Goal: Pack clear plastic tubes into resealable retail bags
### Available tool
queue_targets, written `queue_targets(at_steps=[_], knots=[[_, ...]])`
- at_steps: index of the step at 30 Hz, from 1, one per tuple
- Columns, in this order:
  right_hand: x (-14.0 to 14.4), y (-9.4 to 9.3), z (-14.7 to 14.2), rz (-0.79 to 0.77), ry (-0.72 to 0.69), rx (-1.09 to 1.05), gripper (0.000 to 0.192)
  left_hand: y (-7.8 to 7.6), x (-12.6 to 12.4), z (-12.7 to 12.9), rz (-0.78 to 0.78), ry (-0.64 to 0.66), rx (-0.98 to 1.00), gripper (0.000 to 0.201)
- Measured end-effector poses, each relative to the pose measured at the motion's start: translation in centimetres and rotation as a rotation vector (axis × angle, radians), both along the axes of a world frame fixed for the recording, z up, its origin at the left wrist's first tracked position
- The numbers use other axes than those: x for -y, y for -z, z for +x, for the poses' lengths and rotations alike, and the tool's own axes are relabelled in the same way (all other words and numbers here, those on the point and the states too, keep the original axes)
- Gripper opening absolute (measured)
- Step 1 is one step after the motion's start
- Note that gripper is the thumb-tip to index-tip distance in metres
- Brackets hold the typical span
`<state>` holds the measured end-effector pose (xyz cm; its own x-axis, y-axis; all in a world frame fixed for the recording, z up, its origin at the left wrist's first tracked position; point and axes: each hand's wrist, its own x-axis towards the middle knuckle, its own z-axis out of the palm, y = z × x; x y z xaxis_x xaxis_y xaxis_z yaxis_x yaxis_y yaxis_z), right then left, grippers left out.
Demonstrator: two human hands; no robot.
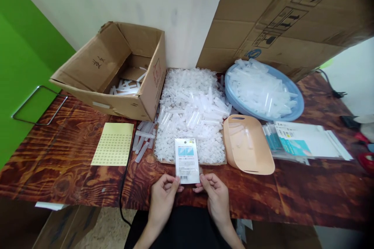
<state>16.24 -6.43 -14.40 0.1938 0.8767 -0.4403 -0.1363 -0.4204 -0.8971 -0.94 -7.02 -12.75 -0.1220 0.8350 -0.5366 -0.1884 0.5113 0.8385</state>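
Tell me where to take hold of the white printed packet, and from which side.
Probably best to pinch the lower side edges of the white printed packet, coming from the person's side. It is flat, its barcode end faces the body, and the left hand and right hand already flank that end, leaving the printed face largely uncovered.

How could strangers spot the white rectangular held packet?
On the brown wooden table, a cardboard tray holds translucent plastic tubes. At its near edge is the blue-pictured packet; unlike teal-and-white packets lying rightward, two hands hold it.
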Motion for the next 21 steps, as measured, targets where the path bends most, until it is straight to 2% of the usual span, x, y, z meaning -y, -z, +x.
queue_targets(at_steps=[6,9,13,15,17,21], knots=[[-0.8,-1.5,-1.0,-0.033,-0.036,0.163,0.042,0.0,-0.6,0.4,0.004,0.046,-0.269,0.041],[-1.0,-1.9,-1.3,-0.017,-0.083,0.28,0.046,0.2,-0.7,0.5,0.009,0.07,-0.295,0.047],[-1.2,-1.7,-1.7,-0.019,-0.084,0.383,0.052,0.5,-0.6,0.2,0.013,0.055,-0.255,0.05],[-1.1,-1.5,-1.7,-0.008,-0.084,0.378,0.051,0.4,-0.6,0.0,0.008,-0.003,-0.222,0.045],[-0.9,-1.3,-1.4,0.028,-0.098,0.336,0.049,0.2,-0.7,-0.1,-0.002,-0.026,-0.109,0.041],[-0.5,-1.3,-0.6,0.129,-0.137,0.179,0.041,-0.6,-1.2,0.0,-0.023,0.125,0.152,0.041]])
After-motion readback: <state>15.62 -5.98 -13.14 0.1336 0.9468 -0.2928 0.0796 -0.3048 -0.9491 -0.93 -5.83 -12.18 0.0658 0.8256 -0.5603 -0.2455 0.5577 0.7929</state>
